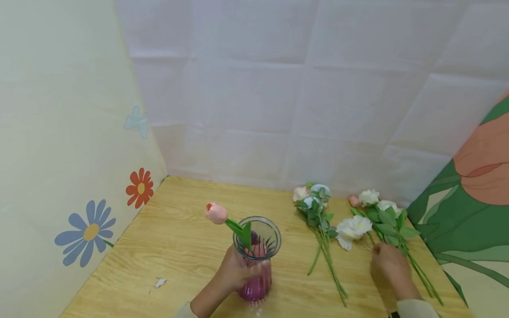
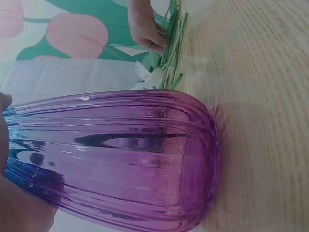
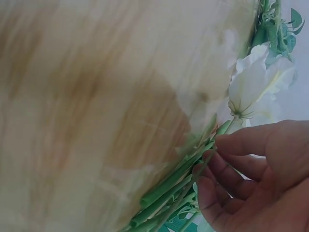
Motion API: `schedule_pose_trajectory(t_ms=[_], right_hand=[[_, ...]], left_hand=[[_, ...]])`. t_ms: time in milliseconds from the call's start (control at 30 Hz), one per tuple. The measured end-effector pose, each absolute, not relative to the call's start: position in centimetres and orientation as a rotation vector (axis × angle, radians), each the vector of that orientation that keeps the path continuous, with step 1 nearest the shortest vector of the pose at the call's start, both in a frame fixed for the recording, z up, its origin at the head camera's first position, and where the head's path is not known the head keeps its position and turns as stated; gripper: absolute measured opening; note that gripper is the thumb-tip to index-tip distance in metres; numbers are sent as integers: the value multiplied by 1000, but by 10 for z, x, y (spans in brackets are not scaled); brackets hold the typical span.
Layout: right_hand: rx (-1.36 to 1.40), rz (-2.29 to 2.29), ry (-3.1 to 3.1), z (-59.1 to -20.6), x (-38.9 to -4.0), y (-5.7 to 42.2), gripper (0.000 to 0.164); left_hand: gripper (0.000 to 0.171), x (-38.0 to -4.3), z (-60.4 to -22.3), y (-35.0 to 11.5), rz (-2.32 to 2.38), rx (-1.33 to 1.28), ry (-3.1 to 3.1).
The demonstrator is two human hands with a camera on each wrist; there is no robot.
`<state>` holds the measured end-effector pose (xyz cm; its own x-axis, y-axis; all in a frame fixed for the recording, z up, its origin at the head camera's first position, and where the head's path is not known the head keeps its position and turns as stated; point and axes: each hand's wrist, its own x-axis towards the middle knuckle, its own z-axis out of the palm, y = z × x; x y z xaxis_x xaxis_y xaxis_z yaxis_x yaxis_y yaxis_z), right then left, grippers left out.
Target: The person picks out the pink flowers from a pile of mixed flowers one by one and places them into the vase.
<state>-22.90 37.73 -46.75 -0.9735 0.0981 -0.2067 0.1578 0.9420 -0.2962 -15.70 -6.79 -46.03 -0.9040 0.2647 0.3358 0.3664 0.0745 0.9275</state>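
My left hand (image 1: 238, 269) grips a ribbed glass vase (image 1: 254, 287), purple toward its base with a clear rim. One pink tulip (image 1: 216, 213) leans out of the vase's mouth to the left, its green leaves against the rim. In the left wrist view the vase (image 2: 120, 159) lies across the picture, blue near my fingers. On the right, my right hand (image 1: 391, 265) is down among green stems. Its thumb and fingertips pinch the thin stem of a white flower (image 3: 256, 87), beside several thicker green stems (image 3: 169, 186).
A bunch of pale pink and light blue flowers (image 1: 314, 205) lies between the vase and my right hand. Farther right is a bunch with white blooms (image 1: 369, 197) and long stems. A small white scrap (image 1: 160, 282) is on the wooden table (image 1: 179, 238), with a white cloth (image 1: 246, 110) behind.
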Motion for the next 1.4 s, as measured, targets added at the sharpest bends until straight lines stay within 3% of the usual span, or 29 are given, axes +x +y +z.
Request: schedule_pose_trajectory(t_ms=[433, 1400], right_hand=[[214, -447, 2927, -468, -225, 377, 27], [198, -429, 3041, -445, -224, 361, 34]], left_hand=[[77, -157, -461, -68, -1968, -649, -2261], [77, -158, -461, -68, -1926, -689, -2242]])
